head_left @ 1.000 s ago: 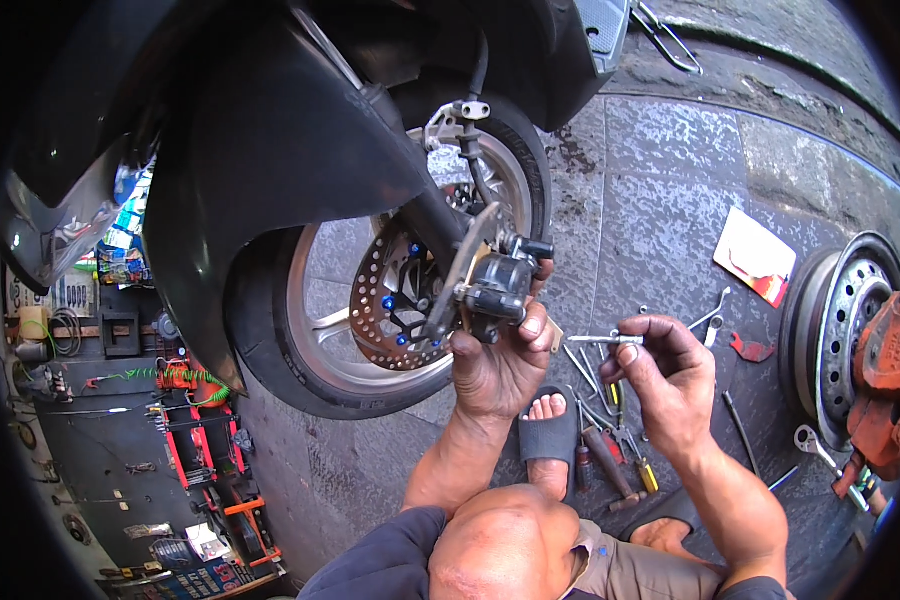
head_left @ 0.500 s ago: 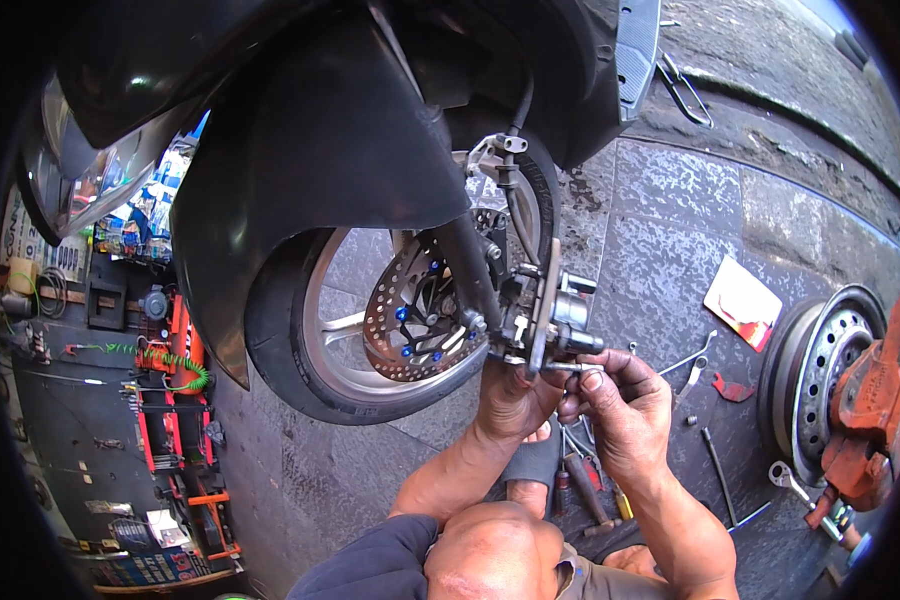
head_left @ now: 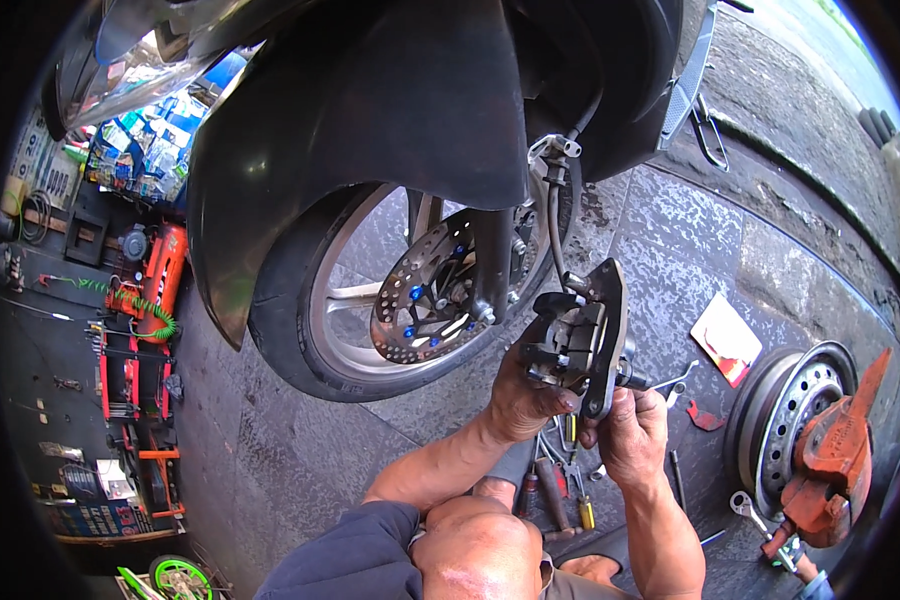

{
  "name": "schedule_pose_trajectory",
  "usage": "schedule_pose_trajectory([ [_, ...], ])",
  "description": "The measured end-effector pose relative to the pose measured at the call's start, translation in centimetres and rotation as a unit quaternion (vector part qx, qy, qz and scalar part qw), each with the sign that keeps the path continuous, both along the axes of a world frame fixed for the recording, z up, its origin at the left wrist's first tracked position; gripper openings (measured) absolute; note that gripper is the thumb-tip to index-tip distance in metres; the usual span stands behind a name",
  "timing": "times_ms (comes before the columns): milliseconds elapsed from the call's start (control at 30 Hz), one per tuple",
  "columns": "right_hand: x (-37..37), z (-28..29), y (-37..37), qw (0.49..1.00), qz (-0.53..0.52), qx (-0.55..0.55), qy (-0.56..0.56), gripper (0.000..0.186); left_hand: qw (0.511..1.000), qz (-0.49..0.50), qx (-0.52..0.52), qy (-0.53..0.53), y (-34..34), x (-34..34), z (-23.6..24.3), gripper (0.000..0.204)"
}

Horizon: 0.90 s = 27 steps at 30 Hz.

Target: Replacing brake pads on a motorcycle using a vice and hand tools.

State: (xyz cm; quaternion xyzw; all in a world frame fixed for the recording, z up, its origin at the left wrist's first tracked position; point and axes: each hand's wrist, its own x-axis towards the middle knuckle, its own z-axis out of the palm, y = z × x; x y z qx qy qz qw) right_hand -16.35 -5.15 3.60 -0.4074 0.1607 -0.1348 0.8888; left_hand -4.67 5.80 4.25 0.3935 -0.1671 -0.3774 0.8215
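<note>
Left hand (head_left: pixel 522 400): closed around the lower edge of the brake caliper (head_left: pixel 578 340), fingers curled under it; it carries the weight.

Right hand (head_left: pixel 632 430): closed on the caliper's lower right corner, at the small bolt end sticking out there; I cannot tell whether a tool sits in the fist.

Brake caliper: dark, with its bracket plate, held in the air just right of the front wheel (head_left: pixel 370 300) and clear of the brake disc (head_left: pixel 432 298). Its hose (head_left: pixel 553 215) runs up to the fork.

My judgement for working this well: I would keep the left grip steady and low so the hose hangs slack, never taking the caliper's weight, and let only the right fingers turn at the corner.

Beneath: screwdrivers and pliers (head_left: pixel 560 490) lie on the stone floor (head_left: pixel 670 250).

Farther right: a red-and-white packet (head_left: pixel 727 338), a bare wheel rim (head_left: pixel 790 420), an orange vise-like tool (head_left: pixel 835 460).
</note>
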Motion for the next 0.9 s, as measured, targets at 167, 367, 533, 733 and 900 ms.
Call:
schedule_pose_trajectory([
  [167,-0.3,0.6,-0.6,0.993,0.047,0.108,0.023,0.032,1.000,-0.013,0.002,0.015,0.0,-0.4,-0.7,0.100],
  [367,-0.2,0.3,-0.5,0.992,0.028,0.117,0.035,0.042,0.999,0.000,-0.041,-0.013,-0.1,-0.7,-0.4,0.094],
  [533,-0.1,0.6,-0.6,0.990,0.052,0.120,0.060,0.038,1.000,-0.004,-0.001,-0.028,0.3,-0.7,-1.1,0.091],
  [733,-0.3,0.6,-0.6,0.989,0.077,0.111,0.060,0.043,0.999,-0.026,0.018,-0.026,0.3,-0.9,-1.1,0.087],
  [900,0.2,1.0,0.0,0.992,0.067,0.097,0.034,0.048,0.999,-0.027,0.020,0.010,0.4,-0.7,-1.6,0.093],
])
